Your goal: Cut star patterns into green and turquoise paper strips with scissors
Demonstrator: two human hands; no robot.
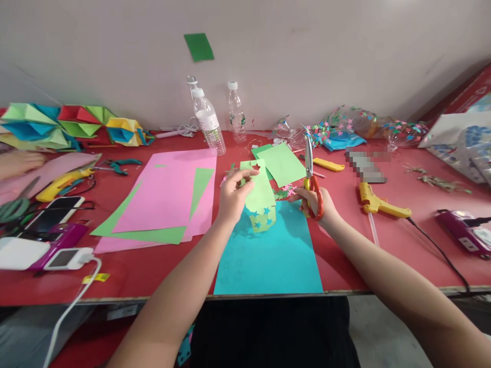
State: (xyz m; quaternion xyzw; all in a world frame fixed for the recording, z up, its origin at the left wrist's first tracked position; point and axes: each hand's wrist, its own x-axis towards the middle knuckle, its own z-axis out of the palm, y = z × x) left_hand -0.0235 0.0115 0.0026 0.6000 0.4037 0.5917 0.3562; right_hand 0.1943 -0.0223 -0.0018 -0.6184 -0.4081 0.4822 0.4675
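Note:
My left hand (233, 197) is closed on a strip of light green paper (260, 186), pinched near its upper left. Star-shaped holes pierce the strip's lower part, and blue shows through them; another hole is near its top. In my right hand (320, 204) is a pair of scissors (315, 191) with red and yellow handles, blades pointing up. Under both hands lies a sheet of blue paper (274, 260). Small pink and green paper stars (286, 192) are heaped between the hands, beside a light green square sheet (284, 163).
Pink sheets (164, 189) and green ones are stacked at left. Behind stand plastic bottles (209, 120). A yellow cutter (329, 164) and a yellow glue gun (383, 204) with a cord are at right. Another person's hand (21, 163) rests at far left, near pliers (118, 165).

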